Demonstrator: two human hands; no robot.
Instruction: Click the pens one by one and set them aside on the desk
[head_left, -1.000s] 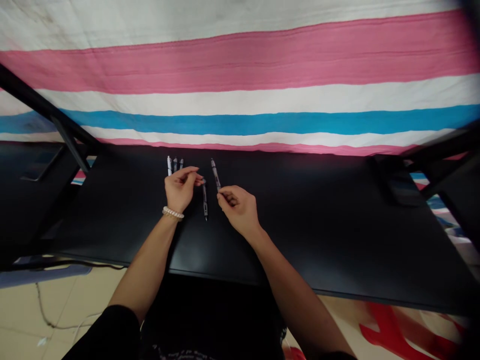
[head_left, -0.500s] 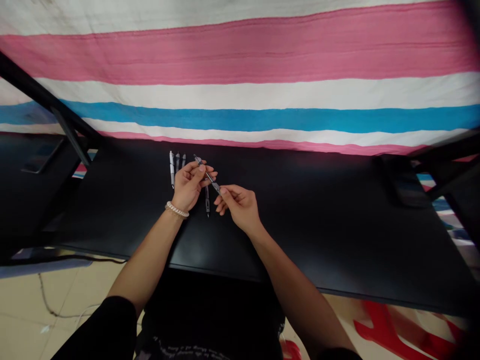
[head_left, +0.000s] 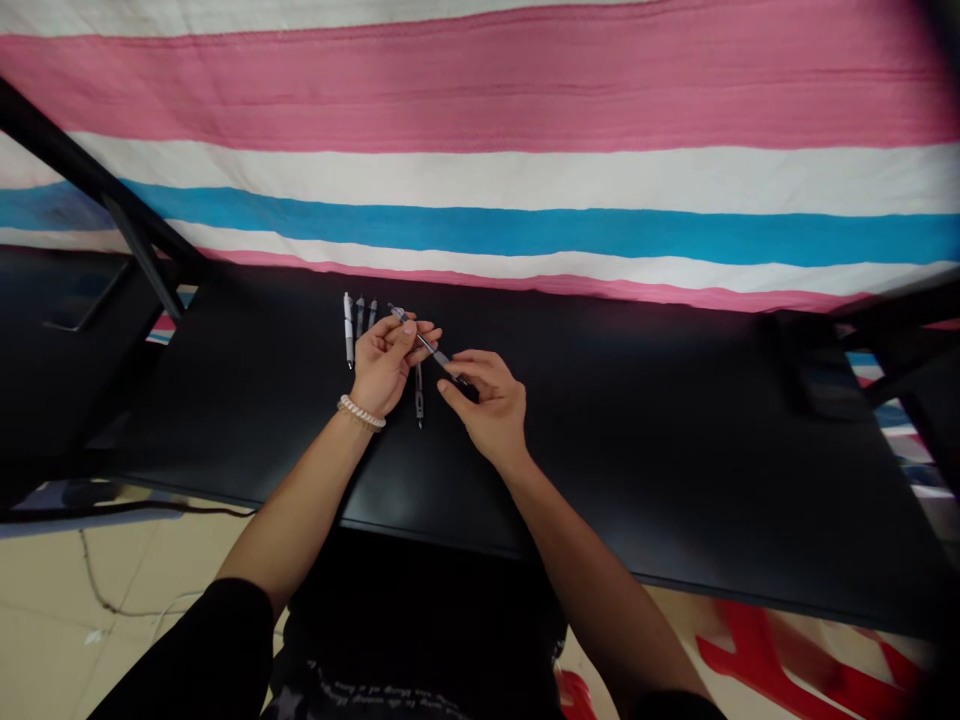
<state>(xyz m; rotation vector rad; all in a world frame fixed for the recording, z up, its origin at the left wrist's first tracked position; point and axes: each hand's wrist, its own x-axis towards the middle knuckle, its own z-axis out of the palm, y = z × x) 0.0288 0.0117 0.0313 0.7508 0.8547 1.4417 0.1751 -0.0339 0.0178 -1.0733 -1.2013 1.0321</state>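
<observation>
Head view: Pen (head_left: 433, 348), slim and greyish, narrow bare shaft at mid-length, slants above black table (head_left: 637, 450). Left hand (head_left: 384, 368) pinches far end; right hand (head_left: 495, 405) grasps near end between thumb and fingers. Shaft spans gap between both grips. Second pen (head_left: 419, 402) lies beneath.

Striped curtain (head_left: 480, 235), black table (head_left: 637, 440); tiled floor (head_left: 150, 570), red stool (head_left: 780, 660).
</observation>
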